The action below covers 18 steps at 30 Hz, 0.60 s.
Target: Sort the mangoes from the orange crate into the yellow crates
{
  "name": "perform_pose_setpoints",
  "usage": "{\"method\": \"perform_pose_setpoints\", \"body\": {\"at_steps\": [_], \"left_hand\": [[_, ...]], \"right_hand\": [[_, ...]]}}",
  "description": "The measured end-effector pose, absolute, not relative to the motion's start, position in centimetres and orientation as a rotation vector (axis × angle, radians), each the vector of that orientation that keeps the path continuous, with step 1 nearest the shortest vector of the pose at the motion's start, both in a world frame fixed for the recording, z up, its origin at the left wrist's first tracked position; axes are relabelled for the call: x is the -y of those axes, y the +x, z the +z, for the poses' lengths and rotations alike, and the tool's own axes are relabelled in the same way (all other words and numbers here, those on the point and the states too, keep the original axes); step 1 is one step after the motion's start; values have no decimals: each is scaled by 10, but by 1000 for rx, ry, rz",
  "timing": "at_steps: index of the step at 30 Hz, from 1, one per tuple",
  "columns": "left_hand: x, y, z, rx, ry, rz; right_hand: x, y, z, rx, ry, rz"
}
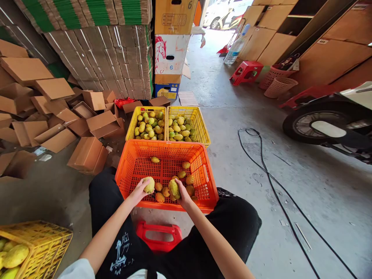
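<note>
My left hand [142,190] is closed around a pale yellow oval fruit [149,185], above the left part of an orange plastic crate [122,162]. In my right hand [184,195] is a greenish-yellow, bumpy fruit [174,188], held over the crate's near right side. Several smaller orange-yellow fruits [159,197] lie on the crate's slotted floor, mostly near and to the right. A single fruit [155,159] rests toward its far wall. The exact kind of fruit is unclear. The orange crate stands between my knees.
Behind it, two yellow crates [203,120] hold several yellow-green fruits. Another yellow crate [49,236] of fruit stands at lower left. Small cardboard boxes [88,153] are heaped left. A black cable [269,174] runs along the floor near a motorbike wheel [314,122] at right.
</note>
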<state>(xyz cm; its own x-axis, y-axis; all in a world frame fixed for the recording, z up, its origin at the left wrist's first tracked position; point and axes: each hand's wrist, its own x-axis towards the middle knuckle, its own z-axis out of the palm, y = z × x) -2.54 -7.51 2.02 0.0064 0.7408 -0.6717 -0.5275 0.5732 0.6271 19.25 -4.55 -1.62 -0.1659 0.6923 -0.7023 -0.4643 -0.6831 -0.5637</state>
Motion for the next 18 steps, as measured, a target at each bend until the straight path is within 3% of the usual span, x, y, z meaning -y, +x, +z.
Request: {"method": "perform_pose_setpoints", "body": {"at_steps": [10,18], "left_hand": [[69,-31,28,-1339,25,1155],[74,-28,32,-1162,97,1100]], "right_hand": [[44,193,-25,188,-1368,1966],[48,195,-19,293,-1361,1898]]}}
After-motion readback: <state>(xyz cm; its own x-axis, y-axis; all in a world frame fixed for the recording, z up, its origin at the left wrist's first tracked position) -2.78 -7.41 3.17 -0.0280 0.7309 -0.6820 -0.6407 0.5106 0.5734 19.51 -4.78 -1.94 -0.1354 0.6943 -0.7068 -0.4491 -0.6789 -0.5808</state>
